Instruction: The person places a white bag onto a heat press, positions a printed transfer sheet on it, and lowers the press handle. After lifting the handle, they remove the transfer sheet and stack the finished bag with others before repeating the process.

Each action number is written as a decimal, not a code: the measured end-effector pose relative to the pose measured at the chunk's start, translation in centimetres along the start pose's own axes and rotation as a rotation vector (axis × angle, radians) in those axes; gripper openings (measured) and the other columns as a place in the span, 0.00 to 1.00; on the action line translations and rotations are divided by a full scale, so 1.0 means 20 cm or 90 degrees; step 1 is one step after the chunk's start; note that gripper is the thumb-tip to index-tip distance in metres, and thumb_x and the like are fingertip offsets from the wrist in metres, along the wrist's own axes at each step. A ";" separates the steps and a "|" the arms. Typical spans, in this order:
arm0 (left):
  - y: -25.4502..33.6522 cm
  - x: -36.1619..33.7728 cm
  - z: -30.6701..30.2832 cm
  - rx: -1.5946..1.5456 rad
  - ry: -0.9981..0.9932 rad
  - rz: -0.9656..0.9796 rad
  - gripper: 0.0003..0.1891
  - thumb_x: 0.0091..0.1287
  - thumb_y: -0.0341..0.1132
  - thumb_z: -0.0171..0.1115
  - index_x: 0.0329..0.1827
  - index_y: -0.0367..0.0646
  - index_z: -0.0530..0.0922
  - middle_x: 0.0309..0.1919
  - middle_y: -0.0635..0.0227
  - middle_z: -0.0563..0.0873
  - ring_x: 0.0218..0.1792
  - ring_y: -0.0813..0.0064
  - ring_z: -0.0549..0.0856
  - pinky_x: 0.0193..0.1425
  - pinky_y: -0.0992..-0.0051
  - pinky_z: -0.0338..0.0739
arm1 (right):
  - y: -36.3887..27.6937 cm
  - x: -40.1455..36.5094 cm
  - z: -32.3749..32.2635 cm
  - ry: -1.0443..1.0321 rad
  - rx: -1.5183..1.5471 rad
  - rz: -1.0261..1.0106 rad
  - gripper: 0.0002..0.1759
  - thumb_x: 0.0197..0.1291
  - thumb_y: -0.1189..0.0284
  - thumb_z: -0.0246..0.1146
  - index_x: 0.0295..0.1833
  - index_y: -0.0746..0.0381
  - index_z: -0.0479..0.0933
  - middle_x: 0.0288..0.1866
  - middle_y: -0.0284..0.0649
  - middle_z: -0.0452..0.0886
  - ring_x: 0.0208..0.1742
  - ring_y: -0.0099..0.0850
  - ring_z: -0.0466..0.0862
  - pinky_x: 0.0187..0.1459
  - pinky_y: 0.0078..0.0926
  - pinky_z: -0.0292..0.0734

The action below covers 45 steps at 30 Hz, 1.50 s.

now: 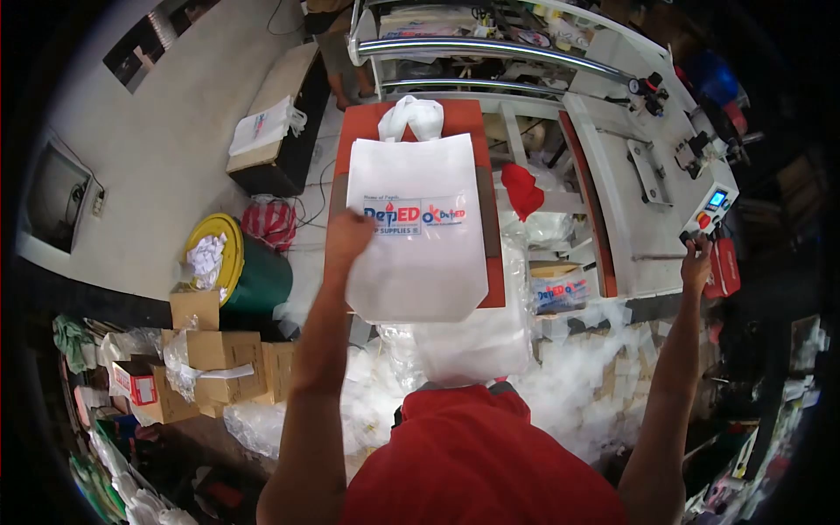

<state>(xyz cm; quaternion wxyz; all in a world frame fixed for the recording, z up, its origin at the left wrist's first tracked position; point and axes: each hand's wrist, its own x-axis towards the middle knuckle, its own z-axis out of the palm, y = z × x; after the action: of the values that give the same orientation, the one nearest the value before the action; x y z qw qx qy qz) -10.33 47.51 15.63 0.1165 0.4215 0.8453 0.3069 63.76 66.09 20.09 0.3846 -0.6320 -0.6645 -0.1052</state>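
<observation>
A white tote bag (418,271) lies flat on the red-edged platen (481,124), its loop handles toward the far end. Blue and red DepED lettering (442,216) is printed across its middle. At the left edge of that print is my left hand (352,233), with its fingers curled; whatever may be between them is hidden. My right hand (696,262) reaches up to the lower edge of the control box (713,208), fingers stretched out at its buttons. The box carries a lit blue screen and a red button.
The white press machine (626,192) stands on the right, with chrome rails (499,45) at the back. A red cloth (521,191) hangs beside the platen. To the left are a green bin (262,267), cardboard boxes (229,360) and a dark bench (297,131). Another person's legs (335,61) show behind.
</observation>
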 end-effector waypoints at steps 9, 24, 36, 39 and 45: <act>0.17 -0.24 0.23 -0.104 -0.134 0.366 0.14 0.56 0.40 0.72 0.40 0.40 0.83 0.40 0.59 0.85 0.45 0.57 0.84 0.51 0.62 0.79 | -0.01 0.01 0.03 0.004 -0.040 0.032 0.12 0.62 0.67 0.64 0.45 0.64 0.76 0.46 0.48 0.81 0.50 0.51 0.82 0.49 0.44 0.77; 0.09 0.02 0.34 -0.060 0.179 0.270 0.06 0.53 0.36 0.64 0.28 0.45 0.85 0.30 0.64 0.87 0.31 0.59 0.86 0.37 0.60 0.81 | -0.14 -0.01 -0.04 0.020 0.029 0.016 0.09 0.61 0.71 0.66 0.43 0.63 0.76 0.45 0.46 0.82 0.50 0.44 0.84 0.50 0.40 0.78; -1.72 -1.26 0.00 0.266 0.006 -0.505 0.24 0.54 0.48 0.60 0.43 0.34 0.83 0.44 0.43 0.85 0.47 0.43 0.85 0.50 0.49 0.78 | -0.93 -0.99 0.36 -0.117 0.076 -0.036 0.24 0.56 0.71 0.69 0.57 0.66 0.73 0.55 0.53 0.78 0.57 0.51 0.77 0.62 0.46 0.69; -1.93 -2.06 0.24 0.230 -0.186 -0.620 0.29 0.54 0.49 0.61 0.52 0.33 0.81 0.51 0.43 0.83 0.56 0.47 0.82 0.60 0.56 0.77 | -1.04 -1.59 0.76 -0.361 0.069 0.085 0.38 0.46 0.57 0.77 0.56 0.71 0.71 0.54 0.56 0.77 0.61 0.53 0.74 0.63 0.45 0.69; -1.70 -2.66 0.26 0.085 -0.512 -0.754 0.28 0.62 0.50 0.57 0.51 0.31 0.80 0.42 0.50 0.88 0.46 0.50 0.87 0.58 0.59 0.78 | -1.16 -1.91 0.78 -0.626 -0.059 0.308 0.52 0.35 0.48 0.81 0.62 0.66 0.68 0.63 0.57 0.69 0.63 0.59 0.71 0.60 0.54 0.73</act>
<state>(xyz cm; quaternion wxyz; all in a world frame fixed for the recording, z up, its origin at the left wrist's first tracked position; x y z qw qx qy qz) 3.10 -7.55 -12.81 0.5398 -0.0213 0.8406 -0.0394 32.90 42.75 -7.09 0.0139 -0.7576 -0.5966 0.2645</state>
